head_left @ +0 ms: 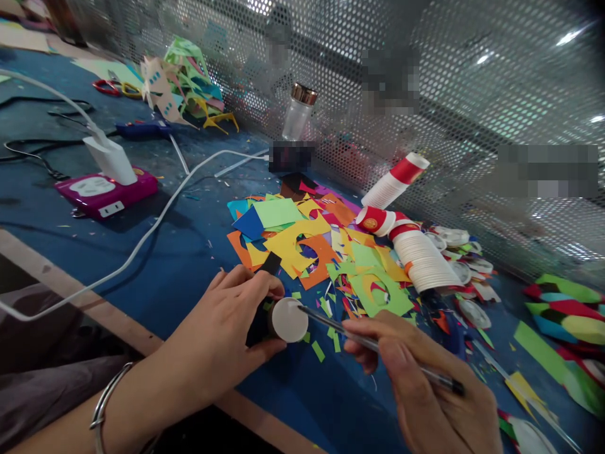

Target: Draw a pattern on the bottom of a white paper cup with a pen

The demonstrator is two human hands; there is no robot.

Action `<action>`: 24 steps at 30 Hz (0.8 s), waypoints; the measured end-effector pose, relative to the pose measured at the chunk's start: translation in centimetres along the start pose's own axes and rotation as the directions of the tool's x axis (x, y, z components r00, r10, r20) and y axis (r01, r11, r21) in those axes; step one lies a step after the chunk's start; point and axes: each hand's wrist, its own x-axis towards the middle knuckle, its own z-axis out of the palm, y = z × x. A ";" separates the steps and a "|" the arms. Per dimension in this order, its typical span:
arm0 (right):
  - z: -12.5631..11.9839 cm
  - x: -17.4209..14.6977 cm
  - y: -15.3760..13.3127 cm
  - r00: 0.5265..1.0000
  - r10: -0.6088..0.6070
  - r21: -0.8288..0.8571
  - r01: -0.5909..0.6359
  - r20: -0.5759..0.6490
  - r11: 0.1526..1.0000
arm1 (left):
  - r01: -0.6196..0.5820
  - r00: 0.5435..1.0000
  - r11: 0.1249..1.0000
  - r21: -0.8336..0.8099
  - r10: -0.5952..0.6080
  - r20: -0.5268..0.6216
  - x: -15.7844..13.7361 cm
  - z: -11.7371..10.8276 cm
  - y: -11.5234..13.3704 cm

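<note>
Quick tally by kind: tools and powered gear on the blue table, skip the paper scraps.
Pen, in right hand: 1
Scissors: 2
Glue gun: 1
Power strip: 1
Jar: 1
Total: 6
The left hand holds a white disc on black paper.

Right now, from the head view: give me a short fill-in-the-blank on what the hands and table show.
1. The right hand holds a ____ with its tip at the white disc.
2. The left hand presses the disc onto a piece of ____ paper.
3. The left wrist wears a silver ____.
4. The paper cups have ____ rims.

Missing: pen; black; bracelet; red
</note>
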 end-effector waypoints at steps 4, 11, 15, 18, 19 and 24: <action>1.1 0.2 0.4 0.999 0.017 0.016 -0.018 0.048 1.000 | -0.009 1.000 1.000 -0.014 0.009 0.005 0.0 0.0 0.0; 1.7 0.4 1.0 0.994 0.002 0.020 -0.004 0.105 1.000 | -0.010 1.000 1.000 -0.008 0.011 0.025 -0.2 -0.1 -0.1; 1.7 0.5 0.9 0.991 0.011 0.086 -0.022 0.131 0.996 | -0.010 0.999 1.000 -0.010 0.011 0.030 -0.1 0.1 -0.2; 1.6 0.6 0.6 0.984 0.029 0.175 -0.060 0.177 0.983 | -0.007 1.000 1.000 -0.016 0.007 0.030 -0.1 0.1 -0.2; 1.5 0.6 0.5 0.981 0.035 0.201 -0.074 0.192 0.977 | -0.005 1.000 1.000 -0.018 0.006 0.030 -0.1 0.1 -0.2; 1.0 0.7 0.4 0.974 0.052 0.234 -0.104 0.219 0.967 | 0.002 0.999 1.000 -0.018 -0.001 0.034 -0.2 0.0 -0.1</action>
